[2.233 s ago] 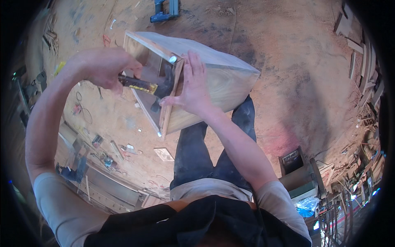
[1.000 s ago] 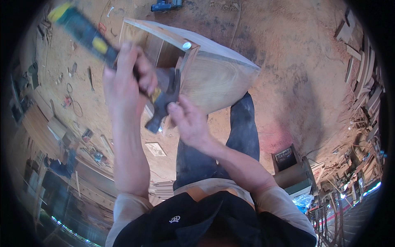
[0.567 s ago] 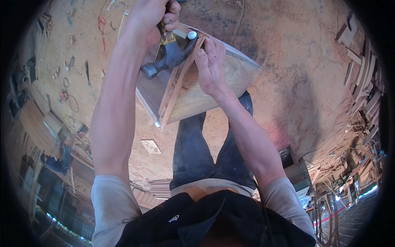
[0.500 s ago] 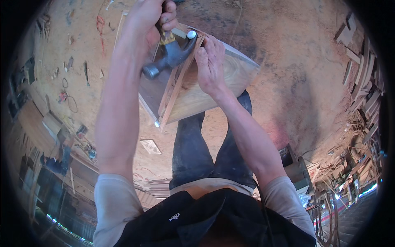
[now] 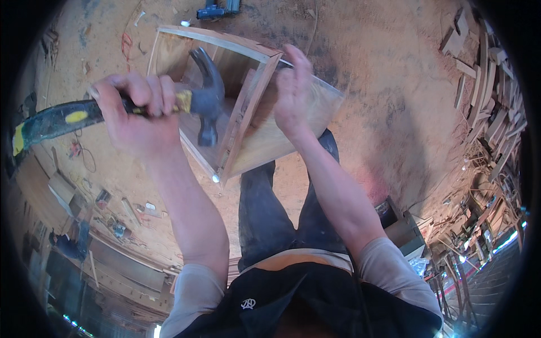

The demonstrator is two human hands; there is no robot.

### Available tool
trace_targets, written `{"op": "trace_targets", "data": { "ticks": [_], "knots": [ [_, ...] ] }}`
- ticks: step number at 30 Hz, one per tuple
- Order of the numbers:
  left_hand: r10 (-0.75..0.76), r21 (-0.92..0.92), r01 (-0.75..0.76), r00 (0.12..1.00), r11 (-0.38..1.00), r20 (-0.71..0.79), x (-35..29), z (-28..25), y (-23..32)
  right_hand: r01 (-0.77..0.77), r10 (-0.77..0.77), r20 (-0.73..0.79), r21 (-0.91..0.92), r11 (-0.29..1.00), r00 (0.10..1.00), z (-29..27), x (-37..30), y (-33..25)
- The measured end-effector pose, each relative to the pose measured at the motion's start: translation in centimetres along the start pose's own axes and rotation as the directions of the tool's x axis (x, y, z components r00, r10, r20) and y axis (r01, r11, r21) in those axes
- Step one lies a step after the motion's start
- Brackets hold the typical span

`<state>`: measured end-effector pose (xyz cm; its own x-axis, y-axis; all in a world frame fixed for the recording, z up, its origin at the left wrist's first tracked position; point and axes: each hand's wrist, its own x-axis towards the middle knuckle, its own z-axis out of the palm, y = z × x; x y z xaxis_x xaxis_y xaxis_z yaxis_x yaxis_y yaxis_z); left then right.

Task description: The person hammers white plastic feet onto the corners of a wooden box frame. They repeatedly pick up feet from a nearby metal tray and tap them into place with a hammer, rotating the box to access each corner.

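My left hand point(image 5: 143, 110) is wrapped around the black and yellow grip of a claw hammer point(image 5: 207, 98). The handle points left, and the dark metal head hangs over the hollow of a wooden box point(image 5: 239, 127). This open-faced box, with pale rim strips and a smooth side panel, stands tilted in front of my legs. By its upper right corner is my right hand point(image 5: 293, 96), slightly blurred, its fingers stretched out beside the side panel. I cannot tell whether it touches the wood.
A blue power tool point(image 5: 217, 10) lies on the dusty floor beyond the box. Wood offcuts point(image 5: 490, 96) are heaped along the right. Boards point(image 5: 42, 174) and a red cord point(image 5: 127, 48) lie to the left, where another person point(image 5: 73, 242) shows at the lower edge.
My left hand has swung the hammer down and left from the far rim, and its handle has turned leftward. My right hand's fingers have loosened from the box corner.
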<state>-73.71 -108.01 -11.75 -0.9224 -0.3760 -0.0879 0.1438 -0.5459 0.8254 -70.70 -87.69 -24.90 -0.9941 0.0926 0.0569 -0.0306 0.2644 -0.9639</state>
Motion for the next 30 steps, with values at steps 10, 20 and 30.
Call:
{"op": "trace_targets", "data": {
  "ticks": [10,20,30],
  "knots": [
    [-0.387,0.146,0.363,0.794,0.92,0.469,-14.9,2.1,-0.1,-0.59,0.508,0.358,0.173,0.789,0.783,-10.2,-11.9,-11.0],
    [-0.829,0.768,0.627,-0.355,0.132,0.433,-19.3,6.7,-1.2,-0.28,0.295,0.07,-0.173,0.944,0.953,-24.3,-24.0,-8.0],
    [-0.96,0.989,-0.023,-0.239,-0.143,-0.144,-41.6,19.7,-10.5,-0.518,0.253,-0.666,-0.234,0.823,0.702,-51.4,-42.1,-13.6]
  ]
}}
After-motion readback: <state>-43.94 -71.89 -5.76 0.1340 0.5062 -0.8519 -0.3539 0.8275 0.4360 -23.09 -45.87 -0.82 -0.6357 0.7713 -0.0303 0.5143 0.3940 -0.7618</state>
